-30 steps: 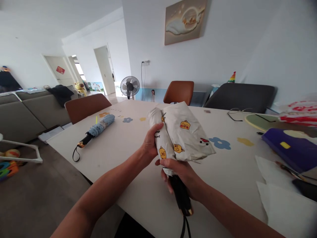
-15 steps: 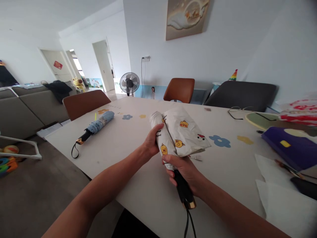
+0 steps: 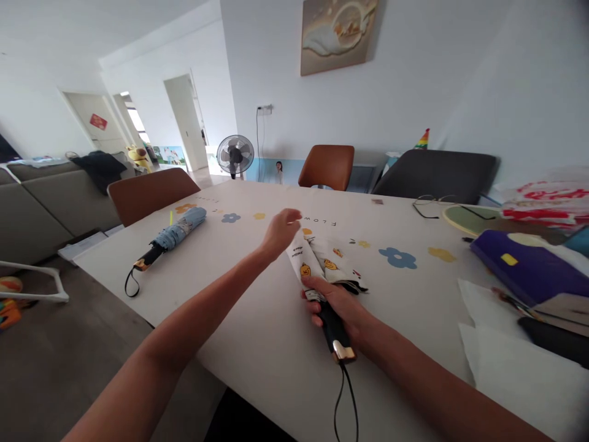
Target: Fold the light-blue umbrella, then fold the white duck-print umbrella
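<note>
A folded white umbrella [image 3: 304, 261] with yellow duck prints points away from me over the table. My right hand [image 3: 338, 304] wraps round its lower end, where the cloth meets the black handle [image 3: 332, 325]. A gold-coloured cap and a black wrist loop [image 3: 352, 399] hang on the near side. At the far end, my left hand [image 3: 281, 234] curls its fingers about the tip and hides it. Loose cloth spreads to the right of the shaft. Farther left lies a blue folded umbrella [image 3: 179, 232] with a black handle, untouched.
The white table [image 3: 248, 325] bears printed flowers. Along its right side are glasses [image 3: 426, 209], a green round mat [image 3: 464, 221], a purple case [image 3: 524, 264] and white sheets [image 3: 501, 368]. Brown chairs [image 3: 326, 167], a dark chair [image 3: 435, 175] and a fan [image 3: 235, 155] stand beyond.
My left hand has slid up to the white umbrella's far end. The loose cloth has dropped lower and looks smaller. My right hand keeps its grip, and the view has shifted slightly right.
</note>
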Action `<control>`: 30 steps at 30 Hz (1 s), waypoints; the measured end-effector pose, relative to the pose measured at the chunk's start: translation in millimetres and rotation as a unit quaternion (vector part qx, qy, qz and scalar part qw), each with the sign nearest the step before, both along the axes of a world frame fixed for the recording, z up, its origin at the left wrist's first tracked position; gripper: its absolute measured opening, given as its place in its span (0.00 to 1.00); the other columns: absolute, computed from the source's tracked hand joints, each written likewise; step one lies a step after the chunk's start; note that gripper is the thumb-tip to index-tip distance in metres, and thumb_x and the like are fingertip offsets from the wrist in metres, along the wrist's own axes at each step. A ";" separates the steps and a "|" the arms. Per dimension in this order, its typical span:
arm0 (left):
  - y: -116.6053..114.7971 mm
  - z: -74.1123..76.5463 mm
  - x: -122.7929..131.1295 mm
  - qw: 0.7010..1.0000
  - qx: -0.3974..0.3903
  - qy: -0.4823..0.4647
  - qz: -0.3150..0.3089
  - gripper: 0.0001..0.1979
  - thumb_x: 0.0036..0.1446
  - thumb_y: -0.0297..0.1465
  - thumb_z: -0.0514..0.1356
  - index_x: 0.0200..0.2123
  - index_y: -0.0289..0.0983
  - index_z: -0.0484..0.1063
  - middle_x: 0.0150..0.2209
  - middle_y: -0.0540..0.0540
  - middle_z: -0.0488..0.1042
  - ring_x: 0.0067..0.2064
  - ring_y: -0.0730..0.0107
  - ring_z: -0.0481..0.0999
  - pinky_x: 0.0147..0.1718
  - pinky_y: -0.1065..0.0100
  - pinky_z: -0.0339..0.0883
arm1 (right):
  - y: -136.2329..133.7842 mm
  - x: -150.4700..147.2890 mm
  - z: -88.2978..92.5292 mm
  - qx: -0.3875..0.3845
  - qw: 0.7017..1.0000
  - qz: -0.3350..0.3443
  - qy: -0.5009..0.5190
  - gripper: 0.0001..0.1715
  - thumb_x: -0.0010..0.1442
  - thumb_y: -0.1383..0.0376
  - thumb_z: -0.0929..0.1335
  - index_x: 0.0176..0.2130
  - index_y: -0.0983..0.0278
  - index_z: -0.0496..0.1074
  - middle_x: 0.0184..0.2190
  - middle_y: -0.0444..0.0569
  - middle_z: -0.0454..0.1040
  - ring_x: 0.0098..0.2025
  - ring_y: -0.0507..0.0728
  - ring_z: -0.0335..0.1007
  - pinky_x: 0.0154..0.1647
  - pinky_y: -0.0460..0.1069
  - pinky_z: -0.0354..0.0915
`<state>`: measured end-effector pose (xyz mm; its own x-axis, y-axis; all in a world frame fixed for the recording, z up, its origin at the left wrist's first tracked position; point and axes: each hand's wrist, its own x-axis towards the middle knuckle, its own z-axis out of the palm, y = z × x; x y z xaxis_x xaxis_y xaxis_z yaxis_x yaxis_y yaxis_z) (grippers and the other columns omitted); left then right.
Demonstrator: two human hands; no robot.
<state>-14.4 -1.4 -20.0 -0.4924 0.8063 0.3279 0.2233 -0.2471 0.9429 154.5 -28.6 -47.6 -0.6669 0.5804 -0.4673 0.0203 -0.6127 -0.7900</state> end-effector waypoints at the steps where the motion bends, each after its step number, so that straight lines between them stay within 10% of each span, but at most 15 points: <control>1: 5.1 8.8 6.5 0.996 -0.012 0.062 -0.066 0.15 0.42 0.19 0.54 0.34 0.36 0.72 0.38 0.44 0.73 0.44 0.62 0.69 0.49 0.60 0.57 | 0.0 0.4 -1.0 0.000 1.000 0.000 0.002 0.12 0.51 0.62 0.70 0.33 0.65 0.64 0.24 0.42 0.64 0.16 0.44 0.54 0.09 0.41 0.59; 5: 30.3 31.7 31.5 0.865 -0.140 0.356 -0.324 0.27 0.40 0.16 0.50 0.43 0.39 0.72 0.48 0.48 0.71 0.52 0.63 0.65 0.53 0.60 0.53 | 0.7 1.9 -6.6 0.011 1.000 0.007 0.012 0.13 0.51 0.62 0.70 0.34 0.65 0.64 0.24 0.42 0.64 0.17 0.45 0.55 0.10 0.42 0.60; 8: 50.0 32.4 44.6 0.737 -0.232 0.524 -0.359 0.28 0.43 0.18 0.50 0.48 0.43 0.69 0.53 0.50 0.67 0.55 0.63 0.61 0.56 0.54 0.44 | 1.4 2.4 -9.3 0.016 1.000 0.014 0.019 0.13 0.51 0.62 0.70 0.34 0.65 0.64 0.25 0.42 0.64 0.17 0.45 0.56 0.10 0.42 0.60; 11: 65.9 26.2 52.2 0.678 -0.258 0.588 -0.359 0.24 0.47 0.20 0.50 0.46 0.44 0.70 0.49 0.49 0.70 0.51 0.64 0.65 0.56 0.46 0.34 | 0.6 2.4 -8.1 0.013 1.000 0.017 0.019 0.12 0.51 0.63 0.69 0.32 0.66 0.64 0.25 0.43 0.64 0.17 0.45 0.55 0.10 0.42 0.59; 23: 89.4 5.8 69.7 0.649 -0.242 0.645 -0.322 0.14 0.40 0.21 0.55 0.31 0.38 0.74 0.38 0.43 0.72 0.44 0.59 0.66 0.50 0.52 0.51 | -2.9 2.6 -1.3 0.023 0.999 0.025 0.013 0.11 0.50 0.64 0.69 0.31 0.66 0.63 0.24 0.42 0.63 0.17 0.45 0.55 0.10 0.41 0.57; 30: 69.6 31.7 52.6 0.696 -0.167 0.645 -0.269 0.14 0.42 0.23 0.53 0.36 0.37 0.68 0.32 0.45 0.71 0.34 0.64 0.66 0.36 0.64 0.58 | -1.4 2.1 -4.9 0.019 0.999 0.027 0.024 0.12 0.51 0.63 0.69 0.33 0.66 0.63 0.25 0.42 0.63 0.17 0.45 0.55 0.09 0.41 0.56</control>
